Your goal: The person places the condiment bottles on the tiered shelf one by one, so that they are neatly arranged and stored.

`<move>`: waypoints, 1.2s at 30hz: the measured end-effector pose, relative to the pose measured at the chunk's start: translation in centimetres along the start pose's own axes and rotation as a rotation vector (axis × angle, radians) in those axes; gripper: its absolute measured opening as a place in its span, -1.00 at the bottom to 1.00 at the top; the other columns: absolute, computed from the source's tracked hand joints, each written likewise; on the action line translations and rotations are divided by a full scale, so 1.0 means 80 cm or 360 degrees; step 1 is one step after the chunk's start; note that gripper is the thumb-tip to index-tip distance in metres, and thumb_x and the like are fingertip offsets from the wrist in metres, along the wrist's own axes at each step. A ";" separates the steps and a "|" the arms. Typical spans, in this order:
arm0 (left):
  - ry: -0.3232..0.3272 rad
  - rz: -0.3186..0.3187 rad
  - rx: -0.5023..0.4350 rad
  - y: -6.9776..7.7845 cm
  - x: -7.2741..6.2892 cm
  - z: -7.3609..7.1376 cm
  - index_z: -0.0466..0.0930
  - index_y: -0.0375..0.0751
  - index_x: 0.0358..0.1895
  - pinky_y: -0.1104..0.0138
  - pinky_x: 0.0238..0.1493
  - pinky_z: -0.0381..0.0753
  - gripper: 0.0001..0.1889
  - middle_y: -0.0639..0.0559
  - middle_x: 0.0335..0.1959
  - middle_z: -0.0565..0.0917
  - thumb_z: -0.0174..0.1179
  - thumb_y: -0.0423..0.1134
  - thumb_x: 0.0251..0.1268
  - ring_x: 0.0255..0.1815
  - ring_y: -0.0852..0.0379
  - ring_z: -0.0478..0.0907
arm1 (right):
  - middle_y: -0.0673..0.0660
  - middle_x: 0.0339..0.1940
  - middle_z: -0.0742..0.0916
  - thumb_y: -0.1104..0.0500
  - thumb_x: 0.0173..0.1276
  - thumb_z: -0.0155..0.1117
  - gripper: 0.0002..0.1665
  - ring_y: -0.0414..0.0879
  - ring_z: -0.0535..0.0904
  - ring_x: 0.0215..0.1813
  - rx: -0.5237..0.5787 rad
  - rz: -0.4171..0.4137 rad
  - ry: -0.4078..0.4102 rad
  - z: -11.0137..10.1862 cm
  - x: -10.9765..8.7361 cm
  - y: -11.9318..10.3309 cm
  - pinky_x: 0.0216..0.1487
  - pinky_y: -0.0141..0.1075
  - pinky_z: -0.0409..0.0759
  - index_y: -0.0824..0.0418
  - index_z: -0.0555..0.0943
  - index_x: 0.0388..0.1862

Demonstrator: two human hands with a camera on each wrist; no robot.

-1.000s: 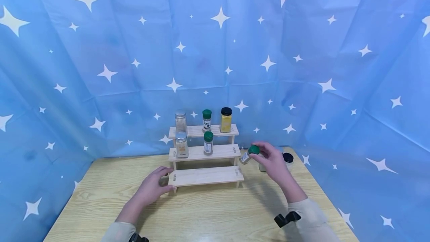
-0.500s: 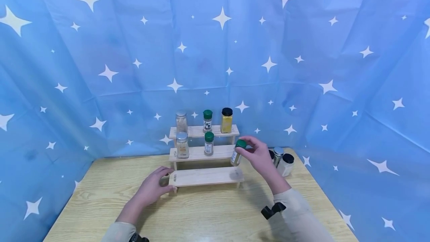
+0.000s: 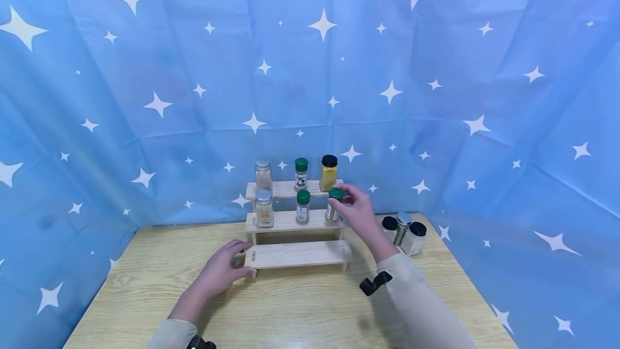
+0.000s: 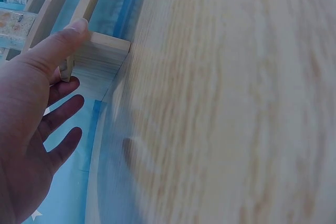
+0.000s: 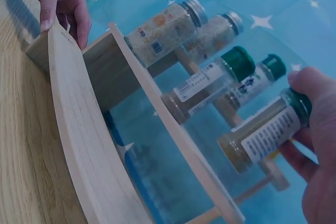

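A three-step wooden rack point(image 3: 297, 255) stands on the table. My left hand point(image 3: 225, 268) pinches the left end of its lowest step, thumb on top and a finger beneath in the left wrist view point(image 4: 63, 80). My right hand point(image 3: 357, 215) grips a green-capped spice jar point(image 5: 268, 129) by its cap, at the right end of the middle step; whether its base touches the wood I cannot tell. On that step also stand a silver-capped jar point(image 3: 265, 210) and another green-capped jar point(image 3: 302, 209). The top step bears a silver-capped jar point(image 3: 263, 175), a green-capped one point(image 3: 301, 175) and a yellow, black-capped one point(image 3: 328, 175).
Right of the rack, a black-capped jar point(image 3: 389, 226), a silver-capped jar point(image 3: 401, 229) and a white jar with a black cap point(image 3: 413, 240) stand close together on the wooden table point(image 3: 300, 306). A blue star-patterned curtain point(image 3: 218, 96) hangs behind and at the sides.
My right hand has carried the green-capped jar leftward from beside the rack to the middle step, and the jar has turned from tilted to nearly upright. My left hand has stayed on the rack.
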State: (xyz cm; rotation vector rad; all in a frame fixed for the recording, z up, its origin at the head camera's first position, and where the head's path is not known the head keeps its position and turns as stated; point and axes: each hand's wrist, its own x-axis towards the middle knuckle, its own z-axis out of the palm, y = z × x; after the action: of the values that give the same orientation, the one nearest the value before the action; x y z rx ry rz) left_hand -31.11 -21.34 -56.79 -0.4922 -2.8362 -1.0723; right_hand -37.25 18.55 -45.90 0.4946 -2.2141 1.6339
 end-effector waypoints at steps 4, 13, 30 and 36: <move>-0.0007 -0.0004 -0.0010 0.001 0.001 0.000 0.60 -0.05 0.54 -0.20 0.47 0.60 -0.24 0.03 0.39 0.65 0.64 0.03 0.30 0.45 -0.20 0.58 | 0.19 0.09 0.79 0.21 0.50 0.59 -0.62 0.09 0.71 0.09 0.0002 0.0018 0.0022 0.005 0.005 0.005 0.05 -0.38 0.75 0.18 0.75 0.23; -0.0001 0.0000 -0.0015 0.004 0.000 0.001 0.59 -0.03 0.55 -0.20 0.45 0.61 -0.24 0.05 0.38 0.64 0.64 0.00 0.31 0.43 -0.18 0.59 | 0.19 0.05 0.78 0.19 0.51 0.59 -0.64 0.07 0.71 0.06 0.0028 0.0051 0.0042 0.014 0.009 0.025 0.05 -0.41 0.73 0.18 0.76 0.21; -0.0002 -0.0024 -0.0024 0.004 0.001 0.001 0.60 -0.04 0.53 -0.20 0.46 0.60 -0.25 0.04 0.39 0.64 0.64 0.01 0.30 0.44 -0.19 0.59 | 0.18 0.25 0.72 0.17 0.47 0.62 -0.28 0.14 0.65 0.28 0.0007 0.0124 -0.0030 0.010 -0.001 0.029 0.39 0.03 0.67 0.13 0.55 0.54; -0.0003 -0.0023 -0.0006 0.005 -0.001 -0.001 0.60 -0.05 0.54 -0.22 0.47 0.59 -0.25 0.02 0.39 0.65 0.64 -0.01 0.32 0.45 -0.21 0.58 | 0.28 0.30 0.71 0.13 0.46 0.64 -0.33 0.31 0.61 0.36 -0.0068 0.0125 -0.0035 -0.020 -0.019 0.029 0.44 0.23 0.61 0.21 0.59 0.46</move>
State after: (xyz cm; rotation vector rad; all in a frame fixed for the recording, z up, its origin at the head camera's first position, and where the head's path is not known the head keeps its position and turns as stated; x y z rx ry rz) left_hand -30.95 -21.15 -56.50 -0.4739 -2.8445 -1.0803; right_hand -36.87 20.83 -48.10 0.4208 -2.3067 1.6233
